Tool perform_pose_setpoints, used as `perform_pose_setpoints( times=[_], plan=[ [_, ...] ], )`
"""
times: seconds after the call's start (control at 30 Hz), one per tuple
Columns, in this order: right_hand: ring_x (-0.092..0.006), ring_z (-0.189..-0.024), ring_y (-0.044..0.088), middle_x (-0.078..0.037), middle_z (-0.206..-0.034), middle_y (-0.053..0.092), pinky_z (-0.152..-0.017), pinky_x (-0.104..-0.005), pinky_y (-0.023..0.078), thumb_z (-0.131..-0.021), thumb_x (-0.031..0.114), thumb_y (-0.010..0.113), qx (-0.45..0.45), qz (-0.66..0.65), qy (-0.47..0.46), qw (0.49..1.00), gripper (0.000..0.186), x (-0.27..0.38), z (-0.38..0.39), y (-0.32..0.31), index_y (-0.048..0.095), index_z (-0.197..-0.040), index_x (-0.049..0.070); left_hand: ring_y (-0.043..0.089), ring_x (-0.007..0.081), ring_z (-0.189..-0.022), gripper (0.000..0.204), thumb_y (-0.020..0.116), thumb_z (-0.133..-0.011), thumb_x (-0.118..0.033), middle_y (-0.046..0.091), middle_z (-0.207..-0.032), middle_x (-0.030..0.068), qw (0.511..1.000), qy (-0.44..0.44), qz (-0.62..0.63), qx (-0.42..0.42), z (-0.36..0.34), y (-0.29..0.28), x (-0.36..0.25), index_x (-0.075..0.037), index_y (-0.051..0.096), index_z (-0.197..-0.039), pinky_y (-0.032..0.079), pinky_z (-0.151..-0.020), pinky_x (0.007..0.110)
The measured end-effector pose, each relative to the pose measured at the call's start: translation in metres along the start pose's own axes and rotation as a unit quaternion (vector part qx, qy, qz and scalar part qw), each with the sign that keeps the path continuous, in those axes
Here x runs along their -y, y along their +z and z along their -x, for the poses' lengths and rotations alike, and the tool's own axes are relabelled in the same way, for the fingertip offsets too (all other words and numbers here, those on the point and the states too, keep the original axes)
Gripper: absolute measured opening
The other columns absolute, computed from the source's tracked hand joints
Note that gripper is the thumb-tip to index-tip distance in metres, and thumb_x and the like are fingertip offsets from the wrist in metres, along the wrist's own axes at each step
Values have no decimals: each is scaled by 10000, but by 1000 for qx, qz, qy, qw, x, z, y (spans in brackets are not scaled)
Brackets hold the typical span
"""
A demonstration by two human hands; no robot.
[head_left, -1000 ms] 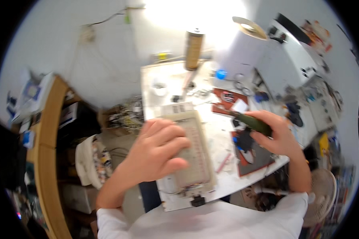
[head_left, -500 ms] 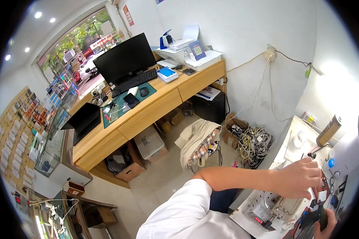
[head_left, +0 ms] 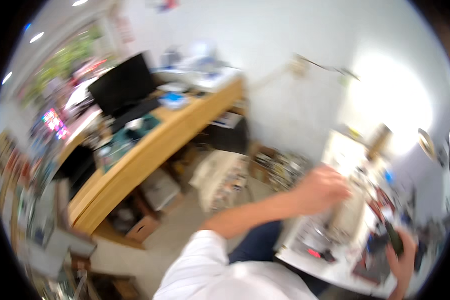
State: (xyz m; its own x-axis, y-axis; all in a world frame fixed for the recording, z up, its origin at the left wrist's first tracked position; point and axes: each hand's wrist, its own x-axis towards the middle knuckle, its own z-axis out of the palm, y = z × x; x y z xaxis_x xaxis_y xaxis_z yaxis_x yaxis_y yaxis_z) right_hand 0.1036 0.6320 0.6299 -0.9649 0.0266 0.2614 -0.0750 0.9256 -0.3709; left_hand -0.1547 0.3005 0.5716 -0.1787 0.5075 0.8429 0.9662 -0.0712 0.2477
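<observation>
The picture is smeared by motion. My left hand (head_left: 322,190) is above the near-left side of the white workbench, with its fingers curled in; what they hold, if anything, cannot be made out. At the lower right, my right hand (head_left: 404,257) is closed around a long dark green handle-like thing (head_left: 395,241), whose narrower end points up and left. Beneath it lies a dark reddish work mat (head_left: 367,272) with blurred small parts. A device with a glowing red display (head_left: 313,253) sits on the bench below my left forearm.
A brown cylindrical can (head_left: 379,141) stands at the bench's far end. Left of me is a wooden desk (head_left: 150,165) with a black monitor (head_left: 122,85). A cloth-draped seat (head_left: 217,180) and a heap of cables (head_left: 287,170) are between desk and bench.
The whole view has shifted and blurred. My left hand has drawn left, away from my right hand, and its fingers look more curled. My right hand still grips the dark thing.
</observation>
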Motion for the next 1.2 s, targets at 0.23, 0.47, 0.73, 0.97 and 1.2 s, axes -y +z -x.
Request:
perform_pose_setpoints(
  times=[0.23, 0.47, 0.73, 0.97, 1.2],
  plan=[
    [-297, -886, 688, -102, -997, 683, -742, -412, 542, -844, 61, 794, 4, 117, -56, 992, 543, 33, -37, -7, 671, -1372, 93, 585, 324, -1353, 754, 365, -1082, -671, 680, -1402, 120, 986, -39, 33, 160, 16, -14, -8, -45, 714, -1314, 415, -1148, 495],
    [-246, -894, 700, -59, -1003, 697, -739, -376, 563, -844, 92, 810, 5, 156, -99, 983, 561, 21, -45, -5, 681, -1387, 133, 597, 295, -1329, 805, 394, -1031, -731, 657, -1428, 95, 974, -8, 52, 220, 9, -3, -5, -50, 728, -1300, 375, -1188, 504],
    [-268, -824, 687, -71, -949, 710, -709, -386, 548, -828, 108, 801, 18, 112, -133, 985, 527, 13, -54, 7, 714, -1347, 113, 620, 276, -1291, 888, 262, -1041, -771, 714, -1340, 78, 973, -32, 55, 221, 9, -4, -6, -68, 775, -1216, 330, -1213, 494],
    [-260, -806, 671, -69, -937, 703, -699, -378, 539, -813, 101, 807, 43, 97, -125, 987, 553, 10, -50, 11, 718, -1358, 107, 628, 270, -1272, 882, 255, -1049, -762, 720, -1330, 76, 973, -34, 54, 220, 7, -3, -5, -69, 780, -1199, 323, -1213, 491],
    [-256, -802, 669, -72, -939, 708, -687, -375, 536, -809, 99, 811, 44, 95, -125, 987, 560, 11, -46, 11, 718, -1362, 105, 627, 258, -1272, 830, 339, -1028, -751, 712, -1333, 65, 973, -27, 52, 222, 7, -4, -4, -65, 772, -1206, 330, -1205, 500]
  ],
)
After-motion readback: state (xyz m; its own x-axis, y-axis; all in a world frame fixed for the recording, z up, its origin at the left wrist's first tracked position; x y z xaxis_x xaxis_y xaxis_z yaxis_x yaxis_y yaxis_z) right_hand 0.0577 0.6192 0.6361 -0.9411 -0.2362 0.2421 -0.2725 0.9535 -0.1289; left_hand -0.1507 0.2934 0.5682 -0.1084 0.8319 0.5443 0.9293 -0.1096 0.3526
